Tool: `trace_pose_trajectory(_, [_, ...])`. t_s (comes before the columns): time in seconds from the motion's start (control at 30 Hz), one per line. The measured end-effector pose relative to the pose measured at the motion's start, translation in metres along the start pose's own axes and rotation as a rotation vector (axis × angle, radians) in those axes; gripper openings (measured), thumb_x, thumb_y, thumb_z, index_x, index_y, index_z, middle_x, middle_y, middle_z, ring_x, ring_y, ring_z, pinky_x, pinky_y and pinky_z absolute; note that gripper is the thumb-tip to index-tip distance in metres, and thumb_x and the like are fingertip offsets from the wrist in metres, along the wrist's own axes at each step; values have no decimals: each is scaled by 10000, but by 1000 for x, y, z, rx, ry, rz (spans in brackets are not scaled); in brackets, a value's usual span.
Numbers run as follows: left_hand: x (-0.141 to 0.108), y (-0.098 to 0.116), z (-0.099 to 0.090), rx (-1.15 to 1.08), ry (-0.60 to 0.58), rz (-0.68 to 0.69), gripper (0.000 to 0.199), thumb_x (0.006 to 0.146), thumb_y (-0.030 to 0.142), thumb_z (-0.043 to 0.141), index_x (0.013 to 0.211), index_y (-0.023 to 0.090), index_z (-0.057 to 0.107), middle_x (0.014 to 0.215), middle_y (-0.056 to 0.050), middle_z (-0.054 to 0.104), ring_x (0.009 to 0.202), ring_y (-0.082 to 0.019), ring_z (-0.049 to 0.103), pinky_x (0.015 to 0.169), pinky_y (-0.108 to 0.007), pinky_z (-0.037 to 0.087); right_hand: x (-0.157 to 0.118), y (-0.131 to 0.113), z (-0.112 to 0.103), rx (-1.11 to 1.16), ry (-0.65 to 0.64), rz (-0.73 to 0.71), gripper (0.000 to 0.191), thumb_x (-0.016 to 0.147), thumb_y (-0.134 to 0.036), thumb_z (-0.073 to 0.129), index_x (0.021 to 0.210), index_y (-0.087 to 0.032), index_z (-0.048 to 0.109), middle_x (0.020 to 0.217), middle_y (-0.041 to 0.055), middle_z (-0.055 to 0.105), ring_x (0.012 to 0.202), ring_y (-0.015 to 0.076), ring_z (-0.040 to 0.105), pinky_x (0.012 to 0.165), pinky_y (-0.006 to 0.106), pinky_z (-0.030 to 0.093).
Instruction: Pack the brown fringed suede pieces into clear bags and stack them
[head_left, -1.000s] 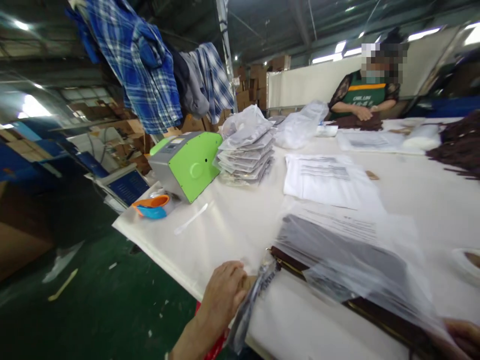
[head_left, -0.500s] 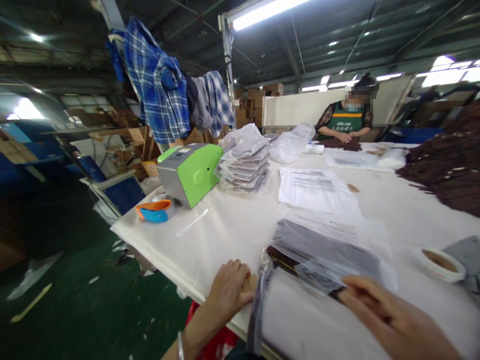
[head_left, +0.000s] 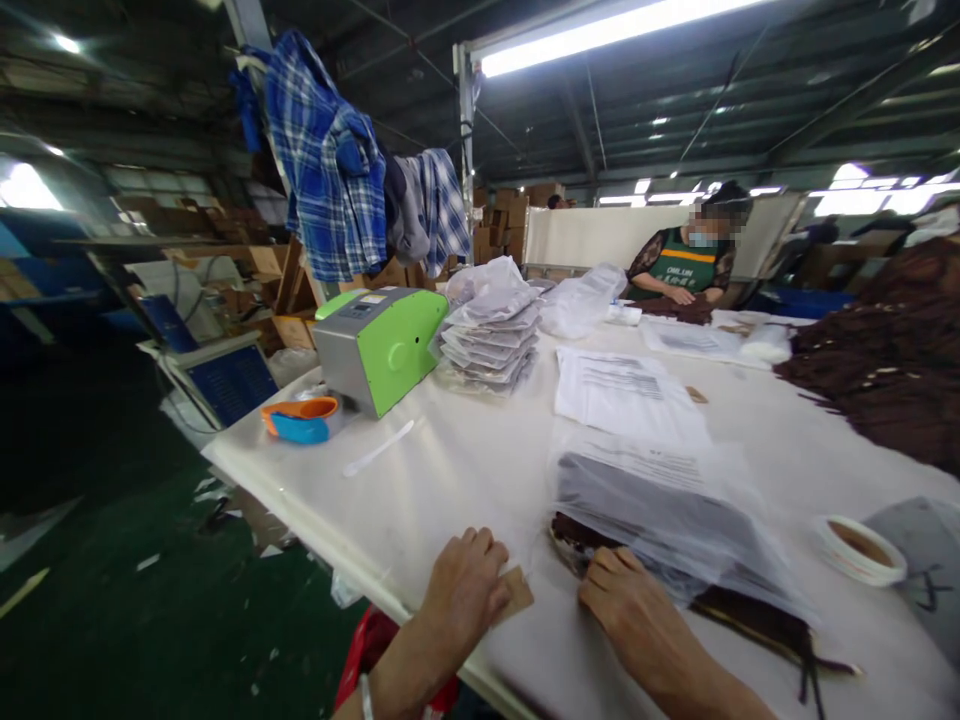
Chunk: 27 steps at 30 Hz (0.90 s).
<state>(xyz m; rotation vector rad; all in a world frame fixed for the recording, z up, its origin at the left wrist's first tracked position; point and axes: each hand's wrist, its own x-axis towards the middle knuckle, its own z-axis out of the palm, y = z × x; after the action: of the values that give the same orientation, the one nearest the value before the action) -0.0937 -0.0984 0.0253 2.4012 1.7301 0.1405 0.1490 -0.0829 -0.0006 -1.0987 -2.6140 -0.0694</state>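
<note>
A dark brown zip pouch (head_left: 752, 622) lies partly inside a clear plastic bag (head_left: 652, 490) with a grey layer in it. The pouch's near edge sticks out, and a dark cord hangs from its right end. My right hand (head_left: 630, 605) is closed at the pouch's near left edge, with its fingertips partly hidden. To the left of it, my left hand (head_left: 466, 580) rests on the table with curled fingers, pinching a small tan card (head_left: 516, 597) that shows beside its thumb.
Printed white bags (head_left: 630, 390) lie beyond the pouch. A stack of filled bags (head_left: 491, 335), a green-grey machine (head_left: 382, 350) and an orange-blue tape holder (head_left: 301, 420) stand left. Right are a tape roll (head_left: 862, 550) and a brown textile heap (head_left: 885, 350). A co-worker (head_left: 682, 260) works opposite.
My right hand has moved left from the pouch's right side to its left edge. The grey strap that hung beside my left hand no longer shows there. The tan card shows more clearly.
</note>
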Motion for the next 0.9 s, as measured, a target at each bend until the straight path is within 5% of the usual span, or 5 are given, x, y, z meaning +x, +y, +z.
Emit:
trace_pose_trajectory(0.2, [0, 15, 11, 76, -72, 64, 498, 717, 405, 802, 1104, 183, 580, 1114, -87, 631, 1022, -306, 579, 849, -447, 504, -2, 16, -10, 183, -88, 125, 226, 876, -59, 522, 785, -212, 662, 792, 7, 657, 800, 192, 572, 734, 311, 421])
trace_pose_trajectory(0.4, [-1, 22, 33, 252, -4, 171, 176, 896, 118, 563, 1069, 135, 585, 957, -86, 672, 855, -240, 652, 671, -344, 551, 8, -5, -24, 265, -79, 155, 145, 906, -154, 529, 849, -210, 650, 840, 19, 662, 843, 195, 595, 770, 321, 456])
trace_pose_trajectory(0.6, [2, 15, 24, 369, 61, 379, 233, 880, 80, 537, 1109, 125, 538, 924, -90, 682, 749, -223, 674, 575, -298, 528, 12, -28, -11, 453, -21, 213, 356, 796, -93, 565, 1121, -227, 625, 1160, 66, 656, 1046, 211, 614, 932, 338, 488])
trace_pose_trajectory(0.77, [23, -7, -8, -92, 18, 198, 346, 898, 88, 454, 1214, 228, 434, 860, 1, 700, 758, -166, 681, 648, -237, 485, 19, -25, -2, 735, 57, 397, 516, 752, -114, 504, 1262, -188, 533, 1217, 100, 612, 813, 158, 651, 761, 304, 552])
trace_pose_trajectory(0.9, [41, -15, -28, -509, 2, 153, 326, 903, 137, 406, 1216, 229, 423, 829, 18, 659, 772, -146, 641, 686, -221, 464, 29, -20, -9, 835, 101, 508, 477, 744, -160, 523, 1220, -168, 558, 1106, 79, 656, 801, 168, 646, 799, 336, 534])
